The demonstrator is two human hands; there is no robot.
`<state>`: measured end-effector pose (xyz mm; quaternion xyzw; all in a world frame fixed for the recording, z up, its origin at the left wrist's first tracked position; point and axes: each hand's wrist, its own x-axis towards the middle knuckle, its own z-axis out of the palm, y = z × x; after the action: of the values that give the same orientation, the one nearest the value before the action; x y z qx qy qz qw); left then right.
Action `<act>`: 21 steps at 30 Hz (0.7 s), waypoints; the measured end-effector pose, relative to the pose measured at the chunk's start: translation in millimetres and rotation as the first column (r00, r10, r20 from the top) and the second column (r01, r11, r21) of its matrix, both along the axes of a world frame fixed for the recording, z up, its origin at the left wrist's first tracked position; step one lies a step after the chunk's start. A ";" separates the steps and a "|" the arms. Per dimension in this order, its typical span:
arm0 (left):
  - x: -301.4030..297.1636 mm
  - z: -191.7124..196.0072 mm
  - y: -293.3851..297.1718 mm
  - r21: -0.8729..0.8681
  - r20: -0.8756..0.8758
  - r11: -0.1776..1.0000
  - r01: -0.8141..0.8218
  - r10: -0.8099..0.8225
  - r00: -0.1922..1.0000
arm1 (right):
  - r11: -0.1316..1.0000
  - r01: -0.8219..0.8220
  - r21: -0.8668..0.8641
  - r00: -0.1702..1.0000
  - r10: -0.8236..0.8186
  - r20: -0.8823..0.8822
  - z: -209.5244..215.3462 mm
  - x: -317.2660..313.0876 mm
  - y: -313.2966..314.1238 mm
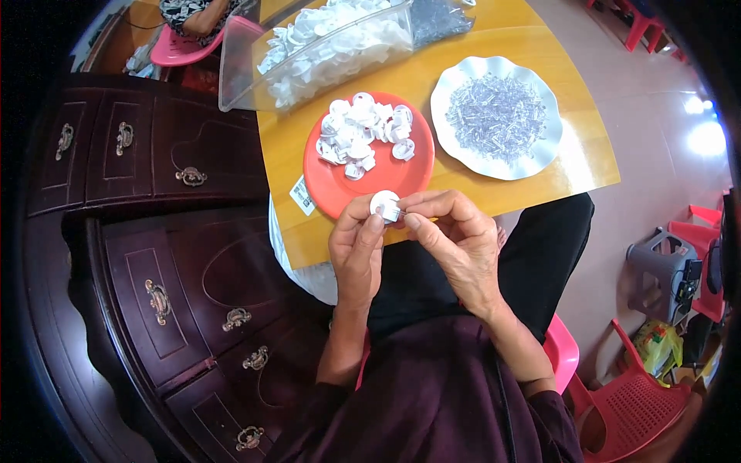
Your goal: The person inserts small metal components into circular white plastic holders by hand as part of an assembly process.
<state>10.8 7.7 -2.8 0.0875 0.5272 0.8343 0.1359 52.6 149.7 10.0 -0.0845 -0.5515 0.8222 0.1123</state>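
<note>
Between thumb and fingers, my left hand [356, 243] grips a small round white plastic part [384, 204] above the near rim of the red plate. My right hand [455, 239] meets it from the right, thumb and forefinger pinched on a tiny clear piece [402, 215] at the part's side. That piece is too small to make out fully. Several similar white parts [355, 135] lie heaped on the red plate [324, 181]. A white scalloped dish [546, 150] to the right holds many small clear plastic pins [498, 116].
A clear bin [239, 73] of loose white parts stands at the table's far left, beside a bag of clear pieces [441, 21]. Dark drawers [154, 147] line the left side. Another person's arm [204, 19] shows at the far left. Red chairs [633, 401] and a grey stool [660, 266] stand right.
</note>
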 end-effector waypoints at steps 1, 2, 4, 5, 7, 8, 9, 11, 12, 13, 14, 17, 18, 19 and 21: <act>0.3 -0.9 -1.2 -0.016 -0.011 1.000 -0.008 0.008 1.000 | 0.999 -0.044 0.009 0.999 0.044 0.017 0.9 0.5 1.1; 0.4 -1.7 -1.6 -0.032 -0.021 0.999 -0.015 0.015 1.000 | 0.999 -0.043 0.010 0.999 0.042 0.017 0.9 0.7 1.3; -0.8 -1.7 -2.2 -0.043 -0.044 0.999 -0.013 0.011 0.999 | 0.999 -0.038 0.005 0.999 0.038 -0.001 0.6 1.0 1.8; -1.0 -1.6 -2.4 -0.056 -0.066 0.998 -0.014 0.010 0.998 | 0.999 -0.037 0.005 0.999 0.037 -0.002 0.5 1.0 1.7; -1.0 0.0 -1.0 -0.051 -0.075 0.999 -0.009 0.005 0.997 | 0.999 -0.034 0.006 0.999 0.034 0.010 0.1 1.0 1.6; -0.9 0.9 -0.4 -0.045 -0.084 0.999 -0.005 0.001 0.996 | 0.999 -0.033 0.006 0.999 0.033 0.010 -0.5 0.6 0.6; -0.9 1.1 -0.3 -0.046 -0.084 0.999 -0.004 0.001 0.996 | 1.000 0.008 -0.004 1.000 -0.008 -0.005 -1.6 -0.2 -1.0; -1.0 1.3 -0.7 -0.058 -0.103 0.998 -0.017 0.010 0.995 | 0.999 0.050 -0.015 0.999 -0.050 -0.020 -2.4 -0.6 -1.5; -1.2 1.5 -1.0 -0.059 -0.103 0.998 -0.016 0.010 0.995 | 0.999 0.048 -0.012 0.999 -0.048 -0.017 -2.5 -0.6 -1.2; -1.5 1.7 -1.4 -0.060 -0.117 0.998 -0.012 0.005 0.993 | 0.999 0.046 -0.010 0.999 -0.046 -0.015 -2.7 -0.5 -1.1; -1.9 2.0 -1.2 -0.061 -0.131 0.998 -0.007 -0.002 0.991 | 0.999 0.047 -0.010 0.999 -0.047 -0.015 -2.7 -0.6 -0.9; -3.0 3.6 -0.4 -0.070 -0.154 0.998 0.000 -0.011 0.988 | 0.999 0.054 -0.003 0.998 -0.054 -0.040 -2.4 -0.7 -0.4; -3.1 3.6 -0.5 -0.070 -0.154 0.998 0.000 -0.011 0.988 | 0.999 0.050 -0.001 0.998 -0.050 -0.041 -1.9 -0.5 0.0; -3.2 3.5 -0.7 -0.076 -0.158 0.997 -0.002 -0.010 0.987 | 0.999 0.046 0.001 0.998 -0.046 -0.041 -1.5 -0.3 0.5; -3.6 3.5 -1.0 -0.082 -0.164 0.997 -0.004 -0.010 0.986 | 0.999 0.041 0.008 0.998 -0.041 -0.040 -0.8 0.0 1.9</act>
<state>7.3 6.6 0.6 0.1509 0.5704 0.8016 0.0969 52.6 151.6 9.2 -0.0790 -0.5511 0.8188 0.1403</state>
